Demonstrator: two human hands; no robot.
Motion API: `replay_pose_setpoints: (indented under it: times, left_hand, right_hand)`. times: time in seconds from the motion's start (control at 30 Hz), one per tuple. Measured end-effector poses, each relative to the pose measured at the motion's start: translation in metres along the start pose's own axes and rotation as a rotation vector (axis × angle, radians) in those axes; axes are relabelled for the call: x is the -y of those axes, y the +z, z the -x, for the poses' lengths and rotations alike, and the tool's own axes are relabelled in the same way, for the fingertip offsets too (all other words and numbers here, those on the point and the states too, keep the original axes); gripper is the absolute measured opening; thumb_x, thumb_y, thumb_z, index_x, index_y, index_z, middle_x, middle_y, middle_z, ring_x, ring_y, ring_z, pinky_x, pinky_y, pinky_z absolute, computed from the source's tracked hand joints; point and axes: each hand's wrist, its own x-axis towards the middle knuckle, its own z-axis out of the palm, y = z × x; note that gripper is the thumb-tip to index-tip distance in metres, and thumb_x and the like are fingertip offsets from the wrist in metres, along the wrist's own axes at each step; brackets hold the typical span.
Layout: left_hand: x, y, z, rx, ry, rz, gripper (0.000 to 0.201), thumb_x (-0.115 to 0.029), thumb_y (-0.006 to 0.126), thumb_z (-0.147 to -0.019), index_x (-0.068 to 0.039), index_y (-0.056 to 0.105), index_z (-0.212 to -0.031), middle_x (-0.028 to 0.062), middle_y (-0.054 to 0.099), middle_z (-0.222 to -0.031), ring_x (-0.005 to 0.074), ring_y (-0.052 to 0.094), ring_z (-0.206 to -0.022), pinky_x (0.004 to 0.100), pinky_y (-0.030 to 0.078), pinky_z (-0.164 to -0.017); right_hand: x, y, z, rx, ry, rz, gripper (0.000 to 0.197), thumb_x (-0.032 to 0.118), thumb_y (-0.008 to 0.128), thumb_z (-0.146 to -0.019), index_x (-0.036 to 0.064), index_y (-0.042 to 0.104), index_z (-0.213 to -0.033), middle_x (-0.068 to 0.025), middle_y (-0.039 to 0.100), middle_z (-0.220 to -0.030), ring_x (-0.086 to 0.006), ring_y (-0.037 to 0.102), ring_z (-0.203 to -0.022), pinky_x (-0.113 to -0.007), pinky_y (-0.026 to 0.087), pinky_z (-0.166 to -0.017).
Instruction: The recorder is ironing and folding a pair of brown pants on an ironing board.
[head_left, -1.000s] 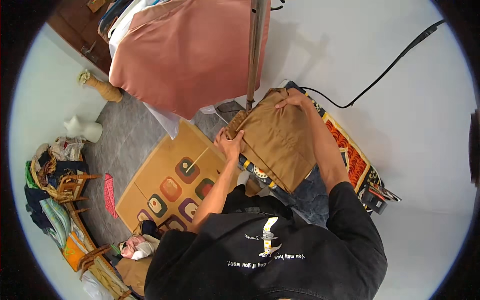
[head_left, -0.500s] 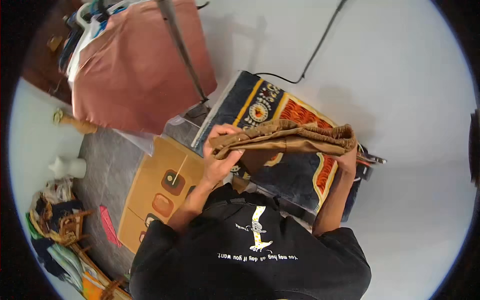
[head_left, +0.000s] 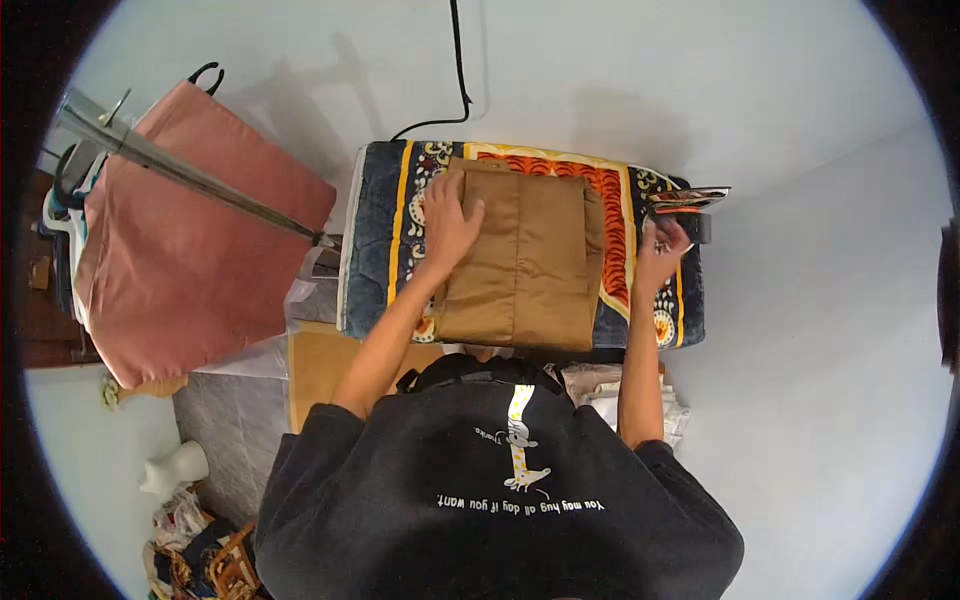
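Note:
A brown satiny garment [head_left: 520, 265] lies flat and folded on the patterned blanket [head_left: 375, 230], a seam running down its middle. My left hand [head_left: 452, 220] rests at its upper left edge, fingers spread. Off to the right of the cloth is my right hand [head_left: 662, 252], with bent fingers apart and no cloth in them. It is close to a dark grey block [head_left: 695, 228] and a flat, layered object with a shiny edge [head_left: 692, 200]; whether it touches them is unclear.
At left, a pink cloth [head_left: 200, 230] hangs beside a slanting metal pole [head_left: 220, 188]. A black cord [head_left: 460, 70] runs down the wall to the blanket's far edge. Cardboard [head_left: 315, 370] lies below on the floor. A wooden rack with clothes [head_left: 232, 565] stands at lower left.
The brown garment, held up between both hands before, now lies spread on the blanket. My right hand has let go of it and is at the right end. The view has turned.

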Motion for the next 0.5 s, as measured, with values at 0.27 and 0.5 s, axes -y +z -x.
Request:
replay_pose_setpoints:
  times: [0.27,0.5]
  left_hand:
    - [-0.055,0.041,0.093,0.443,0.454,-0.149,0.078,-0.052,0.053,-0.100,-0.002,0.037,-0.157,0.0213,0.024,-0.167,0.0388,0.014,-0.157,0.0557,0.009,-0.127]
    - [-0.048,0.003,0.094,0.456,0.526,0.016,0.071,-0.044,0.057,-0.101,-0.001,0.040,-0.155,0.0188,0.026,-0.167,0.0368,0.016,-0.157,0.0549,0.011,-0.127]
  right_hand:
    - [-0.045,-0.045,-0.060,-0.134,0.060,0.073,0.080,0.055,0.075,-0.092,-0.0073,0.052,-0.136,-0.0240,0.059,-0.129,-0.0339,0.057,-0.118,-0.043,0.044,-0.103]
    - [-0.006,-0.026,-0.098,-0.044,-0.173,0.212,0.049,0.048,0.073,-0.096,-0.0004,0.063,-0.095,-0.0104,0.059,-0.081,-0.0225,0.054,-0.075,-0.038,0.046,-0.072]
